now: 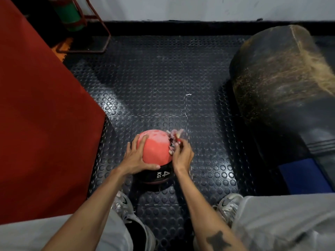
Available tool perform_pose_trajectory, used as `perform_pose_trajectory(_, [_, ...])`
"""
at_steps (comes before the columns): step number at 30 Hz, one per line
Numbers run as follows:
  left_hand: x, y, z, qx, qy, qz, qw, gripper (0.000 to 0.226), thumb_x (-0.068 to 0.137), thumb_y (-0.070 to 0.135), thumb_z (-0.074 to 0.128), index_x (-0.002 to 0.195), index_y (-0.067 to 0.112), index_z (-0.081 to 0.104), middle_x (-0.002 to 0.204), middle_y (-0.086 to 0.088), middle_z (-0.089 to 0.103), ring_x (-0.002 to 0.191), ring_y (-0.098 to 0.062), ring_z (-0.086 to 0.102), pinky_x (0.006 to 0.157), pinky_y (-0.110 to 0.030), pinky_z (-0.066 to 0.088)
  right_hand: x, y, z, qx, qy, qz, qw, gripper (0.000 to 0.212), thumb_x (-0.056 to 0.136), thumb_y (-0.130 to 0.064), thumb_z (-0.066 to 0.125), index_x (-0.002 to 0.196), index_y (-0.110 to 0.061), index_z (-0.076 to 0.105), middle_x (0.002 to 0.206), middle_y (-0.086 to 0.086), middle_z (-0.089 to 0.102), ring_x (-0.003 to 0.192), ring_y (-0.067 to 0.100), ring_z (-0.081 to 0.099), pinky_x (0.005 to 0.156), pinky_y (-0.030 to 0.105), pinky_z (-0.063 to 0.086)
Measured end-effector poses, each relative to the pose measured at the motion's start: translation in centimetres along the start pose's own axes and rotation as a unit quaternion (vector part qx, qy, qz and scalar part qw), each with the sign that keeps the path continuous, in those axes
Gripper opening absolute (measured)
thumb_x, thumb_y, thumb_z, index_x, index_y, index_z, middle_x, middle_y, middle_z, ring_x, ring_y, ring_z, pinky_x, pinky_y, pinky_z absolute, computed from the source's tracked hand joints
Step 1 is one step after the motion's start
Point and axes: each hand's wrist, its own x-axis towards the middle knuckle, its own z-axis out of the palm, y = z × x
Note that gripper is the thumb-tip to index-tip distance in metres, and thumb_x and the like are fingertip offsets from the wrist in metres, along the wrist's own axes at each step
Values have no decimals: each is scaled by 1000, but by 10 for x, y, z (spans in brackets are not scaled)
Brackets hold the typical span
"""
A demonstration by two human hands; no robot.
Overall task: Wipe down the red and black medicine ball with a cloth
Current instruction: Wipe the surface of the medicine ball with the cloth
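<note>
Red rubber over black: the medicine ball [155, 151] sits on the studded black floor mat [163, 78] just ahead of my two grey trainers, its red half turned up and its black band, printed "4 KG" in white, facing me low down. My left hand [135, 158] lies flat against the ball's left side, fingers spread and fairly straight, thumb along the seam where red meets black, bracing rather than gripping. My right hand [182, 154] is closed around a bunched pale cloth [174, 140], pressing it to the ball's upper right side. A paler, chalky patch shows across the far top of the red, which I take to be dust or residue not yet wiped. Judging by the printed weight, the ball will feel heavy and dense, slow to roll and unlikely to skid on the studs, so one flat palm should steady it. Its skin looks matte and firm, not fragile, and probably grippy unless damp. To turn it I would cup both sides low near the seam and roll it rather than lift. Room is tight at the sides: a red padded block [39, 115] stands near on the left, a worn black punching bag [286, 84] lies further off on the right. Ahead, the mat runs open to the wall, the best direction for rolling.
</note>
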Motion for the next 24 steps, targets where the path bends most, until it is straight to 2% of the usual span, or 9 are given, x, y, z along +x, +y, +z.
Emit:
perform_pose_trajectory(2, [7,3,-12,-2,-24,-11,1000,146,49,54,92,153,43,-9,160,9,-23,147,-39,-18,118,-64,4,-31,10,0,-5,10,-40,999,25,98,-19,56,122,-17,64,114,-1,58,109,14,50,86,13,35])
perform_pose_trajectory(4, [9,8,-19,9,-50,-31,998,147,51,34,96,154,42,-9,160,10,-26,147,-39,-19,118,-63,3,-57,15,-2,-15,28,-65,997,29,96,-23,61,124,-15,64,114,-2,57,103,9,51,75,5,36])
perform_pose_trajectory(6, [7,10,-20,24,-65,-29,997,146,54,26,95,153,42,-11,159,12,-28,147,-39,-21,117,-65,5,-47,18,3,-21,32,-69,997,29,94,-23,64,121,-14,66,108,1,60,97,11,55,73,8,38])
perform_pose_trajectory(8, [3,13,-16,27,-68,-23,997,145,56,25,94,153,44,-12,158,13,-30,146,-40,-23,116,-67,3,-13,10,6,-38,23,-53,998,24,95,-21,62,117,-15,69,102,3,65,94,18,61,78,25,50])
perform_pose_trajectory(10, [3,14,-14,36,-69,-25,997,145,57,24,93,152,44,-14,157,13,-31,145,-40,-23,115,-68,3,12,2,8,-40,23,-16,999,22,96,-17,59,116,-15,69,101,4,66,97,23,63,81,35,50])
perform_pose_trajectory(12, [4,14,-15,50,-74,-41,995,146,56,22,92,151,44,-16,157,13,-32,146,-42,-22,116,-66,6,-17,0,12,-27,49,-25,998,23,98,-14,55,117,-14,67,105,3,64,96,18,59,79,31,45])
perform_pose_trajectory(16, [7,8,-21,70,-84,-27,994,146,54,21,92,151,45,-15,157,15,-30,146,-42,-19,117,-65,11,-79,10,7,-29,52,-112,992,23,92,-14,62,115,-12,64,100,1,67,87,15,60,74,33,49])
perform_pose_trajectory(21, [15,30,-21,38,-62,-43,996,135,64,36,89,153,45,-12,160,9,-27,147,-42,-15,118,-62,10,-11,-13,-1,-48,66,-41,996,14,97,-19,56,106,-11,63,98,7,69,86,23,62,69,28,37])
perform_pose_trajectory(24, [20,34,-25,51,-64,-56,995,130,67,27,84,153,44,-12,161,6,-23,147,-46,-6,117,-61,15,-60,2,9,-48,72,-69,994,22,97,-23,50,113,-10,59,103,9,68,89,27,62,68,32,36])
